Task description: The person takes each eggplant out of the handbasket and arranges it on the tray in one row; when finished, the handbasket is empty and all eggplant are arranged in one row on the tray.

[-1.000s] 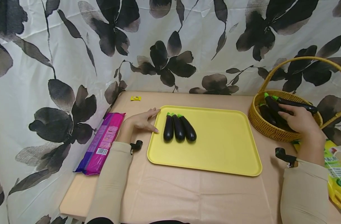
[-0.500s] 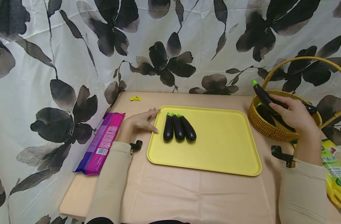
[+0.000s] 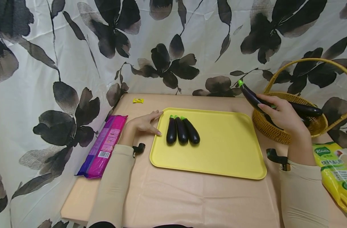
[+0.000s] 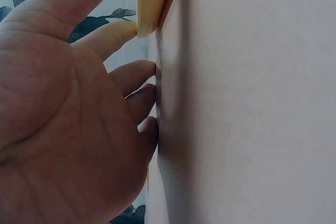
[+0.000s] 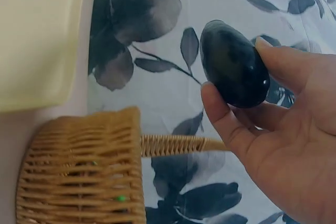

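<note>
My right hand (image 3: 287,115) grips a dark purple eggplant (image 3: 248,94) with a bright green cap, held tilted above the left rim of the wicker basket (image 3: 271,133). In the right wrist view, thumb and fingers pinch around that eggplant's rounded end (image 5: 233,66). Another eggplant (image 3: 307,110) lies across the basket; more inside are partly hidden by the hand. Three eggplants (image 3: 182,130) lie side by side on the left part of the yellow tray (image 3: 224,148). My left hand (image 3: 145,123) rests at the tray's left edge, thumb and fingers extended, touching the rim.
A pink and purple packet (image 3: 108,148) lies left of the left forearm. A small yellow wrapped item (image 3: 138,100) sits near the table's back edge. At right is a yellow-green packet (image 3: 337,174). The basket's tall handle (image 3: 312,59) arches upward, before a floral curtain (image 3: 213,38).
My right hand has lifted an eggplant out of the basket and carried it left, toward the tray. The left hand and the tray have stayed in place.
</note>
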`<state>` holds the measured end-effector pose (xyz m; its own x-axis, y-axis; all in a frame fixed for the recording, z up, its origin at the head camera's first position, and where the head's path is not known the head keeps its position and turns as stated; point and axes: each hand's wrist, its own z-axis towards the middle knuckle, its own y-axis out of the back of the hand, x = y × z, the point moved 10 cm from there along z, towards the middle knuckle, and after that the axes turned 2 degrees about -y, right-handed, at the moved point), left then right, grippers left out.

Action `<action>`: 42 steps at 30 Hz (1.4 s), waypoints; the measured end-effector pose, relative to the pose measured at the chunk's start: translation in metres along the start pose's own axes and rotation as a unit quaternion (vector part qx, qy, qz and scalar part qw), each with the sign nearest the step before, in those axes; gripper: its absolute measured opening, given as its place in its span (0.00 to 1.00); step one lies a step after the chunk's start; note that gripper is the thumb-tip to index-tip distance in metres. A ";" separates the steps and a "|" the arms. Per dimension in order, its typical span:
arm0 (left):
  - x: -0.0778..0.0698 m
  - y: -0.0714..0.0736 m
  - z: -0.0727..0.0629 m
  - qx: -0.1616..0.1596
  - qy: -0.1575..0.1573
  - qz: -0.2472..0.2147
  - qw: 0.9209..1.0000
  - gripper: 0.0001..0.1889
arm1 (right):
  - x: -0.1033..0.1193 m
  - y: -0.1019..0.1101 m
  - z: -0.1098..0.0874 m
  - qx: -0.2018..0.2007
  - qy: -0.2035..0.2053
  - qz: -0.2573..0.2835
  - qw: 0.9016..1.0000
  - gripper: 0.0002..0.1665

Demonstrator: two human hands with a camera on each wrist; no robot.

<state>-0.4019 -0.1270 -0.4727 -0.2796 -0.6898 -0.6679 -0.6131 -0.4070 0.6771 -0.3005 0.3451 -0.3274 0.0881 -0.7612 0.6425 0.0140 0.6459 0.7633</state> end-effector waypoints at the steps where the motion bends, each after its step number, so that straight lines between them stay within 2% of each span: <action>1: 0.000 0.000 0.000 0.000 0.000 0.000 1.000 0.66 | 0.002 -0.003 0.000 0.004 0.004 0.000 1.000 0.34; 7: -0.001 0.000 -0.001 -0.001 0.000 0.003 1.000 0.67 | 0.014 -0.021 0.006 0.022 0.029 -0.017 0.999 0.33; 11: 0.000 0.001 -0.001 -0.002 -0.002 0.004 1.000 0.67 | 0.024 -0.034 0.009 0.035 0.051 -0.006 0.998 0.31; 17: 0.001 0.001 0.000 -0.004 -0.003 0.004 1.000 0.67 | 0.045 -0.056 0.013 0.056 0.121 0.027 0.991 0.29; 23: 0.000 0.000 -0.001 -0.002 -0.002 0.004 1.000 0.66 | 0.050 -0.077 0.013 0.081 0.108 0.021 0.991 0.29; 30: 0.001 0.001 -0.001 -0.002 0.002 0.013 1.000 0.66 | 0.064 -0.099 0.014 0.111 0.142 -0.011 0.984 0.28; 42: 0.000 0.001 -0.001 0.002 0.001 0.005 1.000 0.65 | 0.076 -0.138 0.014 0.166 0.164 -0.034 0.972 0.25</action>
<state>-0.4012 -0.1282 -0.4717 -0.2845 -0.6952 -0.6601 -0.6131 -0.3975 0.6828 -0.3096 0.1972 -0.3829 0.4115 -0.7069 0.5753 -0.2867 0.4988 0.8180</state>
